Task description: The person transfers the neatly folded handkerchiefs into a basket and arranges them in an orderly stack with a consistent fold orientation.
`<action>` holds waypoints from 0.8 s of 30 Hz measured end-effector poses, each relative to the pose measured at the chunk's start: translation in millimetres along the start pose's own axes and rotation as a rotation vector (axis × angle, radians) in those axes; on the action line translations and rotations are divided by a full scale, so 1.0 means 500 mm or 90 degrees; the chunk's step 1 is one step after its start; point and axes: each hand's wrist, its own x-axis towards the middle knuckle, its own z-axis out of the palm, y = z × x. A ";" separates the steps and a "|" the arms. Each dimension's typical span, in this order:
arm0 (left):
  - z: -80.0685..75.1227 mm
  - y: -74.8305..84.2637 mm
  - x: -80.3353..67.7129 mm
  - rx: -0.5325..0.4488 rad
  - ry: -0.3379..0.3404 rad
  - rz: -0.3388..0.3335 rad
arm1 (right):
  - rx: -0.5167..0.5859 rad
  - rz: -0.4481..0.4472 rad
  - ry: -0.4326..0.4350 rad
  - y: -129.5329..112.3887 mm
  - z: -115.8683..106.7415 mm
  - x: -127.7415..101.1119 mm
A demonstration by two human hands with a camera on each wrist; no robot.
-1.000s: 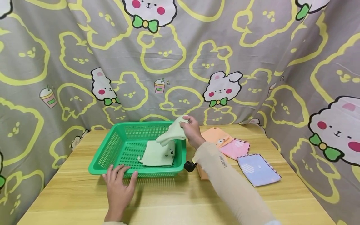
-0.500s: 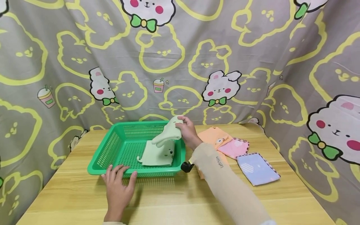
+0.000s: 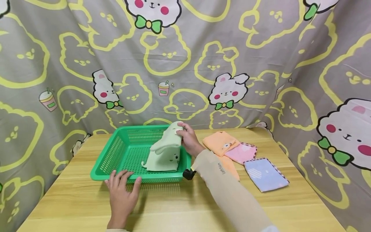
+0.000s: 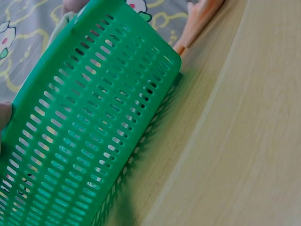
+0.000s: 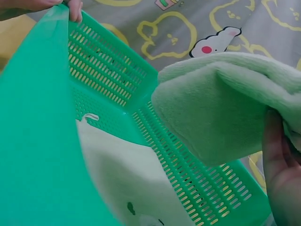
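The left hand rests with straight fingers against the near rim of the green basket, on the left part of the wooden table. Inside the basket, toward its right side, lies the green towel; its lower part is flat on the basket floor, its upper part lifted. The right hand pinches that lifted part above the basket's right wall. To the right, on the table, lie an orange towel, a pink towel and a blue towel, overlapping in a row.
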 end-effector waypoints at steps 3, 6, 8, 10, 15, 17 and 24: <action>0.000 0.000 0.000 0.000 -0.001 -0.002 | -0.003 0.015 -0.019 0.006 0.003 0.002; 0.000 -0.001 0.000 0.001 -0.001 -0.003 | -0.001 0.025 -0.015 0.011 0.006 0.006; 0.000 -0.002 0.000 0.000 -0.002 -0.003 | 0.000 0.031 -0.005 0.014 0.006 0.009; 0.000 -0.001 -0.001 -0.001 -0.003 -0.002 | 0.002 0.037 0.003 0.015 0.005 0.011; 0.001 -0.002 0.000 -0.002 -0.004 0.004 | 0.010 0.050 0.027 0.018 0.004 0.017; 0.001 -0.002 0.001 -0.002 -0.002 0.007 | 0.004 0.052 0.030 0.019 0.006 0.020; 0.001 -0.002 0.002 -0.003 0.005 0.007 | -0.010 0.068 0.030 0.025 0.018 0.028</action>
